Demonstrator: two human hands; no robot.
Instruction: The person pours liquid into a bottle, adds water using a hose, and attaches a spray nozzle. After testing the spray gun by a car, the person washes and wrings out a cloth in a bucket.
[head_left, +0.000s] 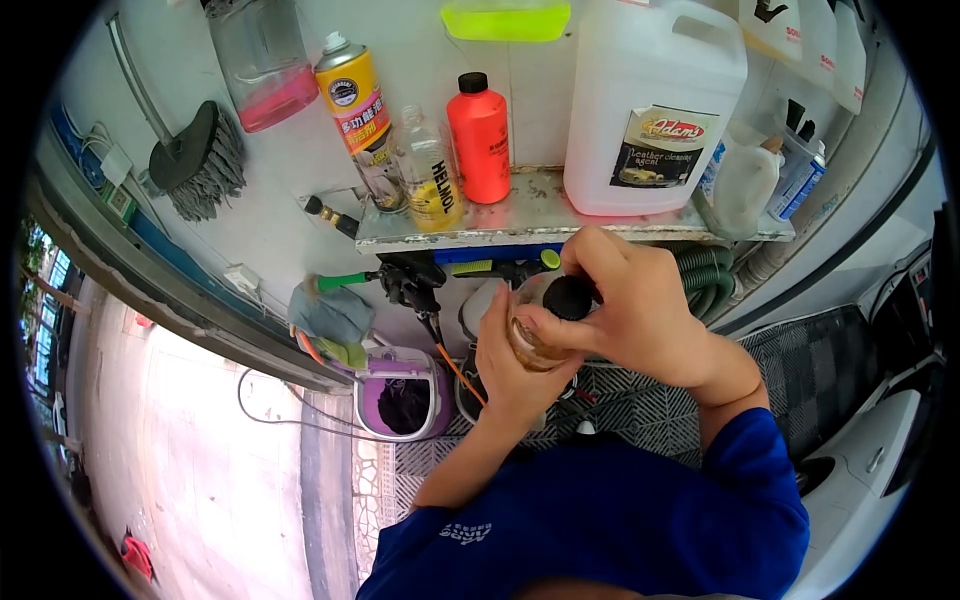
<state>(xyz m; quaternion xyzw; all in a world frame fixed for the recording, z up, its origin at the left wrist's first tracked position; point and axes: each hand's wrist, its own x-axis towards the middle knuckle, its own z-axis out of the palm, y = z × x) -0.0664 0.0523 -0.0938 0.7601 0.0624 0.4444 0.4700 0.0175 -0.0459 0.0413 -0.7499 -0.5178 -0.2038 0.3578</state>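
Note:
A clear bottle (533, 345) with a black cap (568, 297) is held in front of my chest, below the shelf. My left hand (510, 365) is wrapped round the bottle's body from the left. On the right, my right hand (625, 305) grips the black cap, with the thumb across its near side. Beyond my hands, the shelf (480, 232) holds a red bottle (481, 140), a HELMOL bottle (430, 180) with yellow liquid, a yellow spray can (358, 115) and a large white jug (655, 100).
Below the shelf hang spray guns (408, 285) and a grey cloth (332, 312). A purple and white bucket (440, 400) stands on the floor. A green hose (703, 275) is coiled at the right, near a white car door (865, 450). A brush (198, 160) hangs at the left.

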